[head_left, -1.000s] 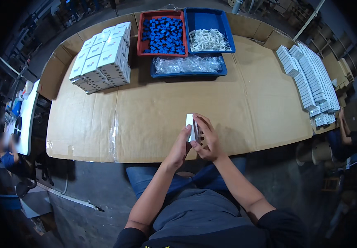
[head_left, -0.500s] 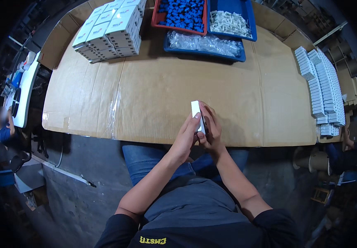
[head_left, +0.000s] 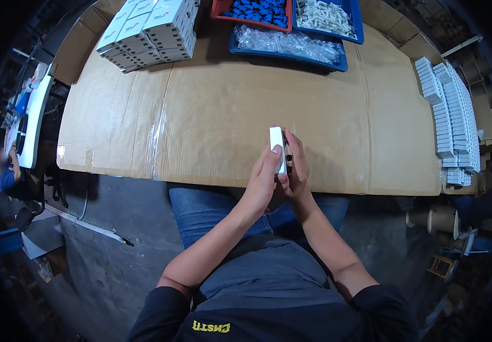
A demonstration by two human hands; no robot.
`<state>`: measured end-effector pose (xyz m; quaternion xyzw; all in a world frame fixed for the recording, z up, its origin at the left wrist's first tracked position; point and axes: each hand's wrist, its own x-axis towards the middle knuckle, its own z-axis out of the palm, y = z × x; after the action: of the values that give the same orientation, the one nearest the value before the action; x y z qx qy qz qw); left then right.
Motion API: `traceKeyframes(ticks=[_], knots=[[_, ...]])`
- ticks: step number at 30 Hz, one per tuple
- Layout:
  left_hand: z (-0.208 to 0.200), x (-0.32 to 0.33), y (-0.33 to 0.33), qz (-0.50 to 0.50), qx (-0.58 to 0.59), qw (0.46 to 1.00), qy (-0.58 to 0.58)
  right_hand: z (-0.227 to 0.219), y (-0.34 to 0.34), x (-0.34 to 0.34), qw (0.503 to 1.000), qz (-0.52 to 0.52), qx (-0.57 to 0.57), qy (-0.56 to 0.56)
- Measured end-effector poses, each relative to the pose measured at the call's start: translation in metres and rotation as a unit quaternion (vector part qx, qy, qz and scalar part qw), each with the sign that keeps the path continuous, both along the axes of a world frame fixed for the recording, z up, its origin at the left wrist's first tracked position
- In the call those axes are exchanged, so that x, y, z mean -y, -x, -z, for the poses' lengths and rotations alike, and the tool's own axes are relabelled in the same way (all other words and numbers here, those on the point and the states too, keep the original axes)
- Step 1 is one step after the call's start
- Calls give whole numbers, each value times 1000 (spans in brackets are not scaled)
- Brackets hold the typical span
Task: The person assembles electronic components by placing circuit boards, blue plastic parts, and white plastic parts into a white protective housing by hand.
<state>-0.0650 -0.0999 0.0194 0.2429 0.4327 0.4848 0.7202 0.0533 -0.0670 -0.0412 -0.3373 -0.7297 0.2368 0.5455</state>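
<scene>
A small white box (head_left: pixel 276 138) stands on edge between my two hands, just above the near part of the cardboard-covered table (head_left: pixel 217 125). My left hand (head_left: pixel 261 182) grips it from the left, the thumb lying along its narrow white side. On the other side my right hand (head_left: pixel 298 171) closes round it, fingers along the right face and thumb near the lower end. The face toward my right palm is dark and mostly hidden, so I cannot make out its details.
White boxes (head_left: pixel 155 28) are stacked at the far left. At the back are a red tray (head_left: pixel 251 21) of blue parts, a blue tray (head_left: pixel 360 28) of white parts and another blue tray (head_left: pixel 291 57) of clear plastic. White pieces (head_left: pixel 456 119) line the right edge. A person (head_left: pixel 8 174) sits far left.
Both hands have shifted slightly up in the picture with the white box, which now looks more upright. The trays and table edge also sit a little higher, as the view has tilted.
</scene>
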Motion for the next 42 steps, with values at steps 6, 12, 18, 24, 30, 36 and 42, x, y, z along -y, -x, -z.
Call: traceKeyframes(ticks=[6, 12, 18, 24, 30, 36, 42], knots=[[8, 1, 1, -7, 12, 1000, 2, -10, 2, 2, 998, 14, 56, -12], [5, 2, 1, -19, 6, 1000, -11, -6, 4, 3, 999, 7, 51, 3], [6, 3, 3, -21, 29, 999, 4, -9, 7, 5, 998, 3, 60, 16], [8, 3, -2, -52, -6, 999, -8, -6, 6, 6, 998, 1, 65, 12], [9, 3, -2, -55, 0, 998, -10, -4, 4, 6, 998, -9, 63, 12], [10, 2, 0, -55, 7, 998, 18, -4, 8, 7, 997, 9, 68, 21], [12, 3, 0, -63, 8, 998, 12, -4, 8, 9, 997, 11, 70, 26]])
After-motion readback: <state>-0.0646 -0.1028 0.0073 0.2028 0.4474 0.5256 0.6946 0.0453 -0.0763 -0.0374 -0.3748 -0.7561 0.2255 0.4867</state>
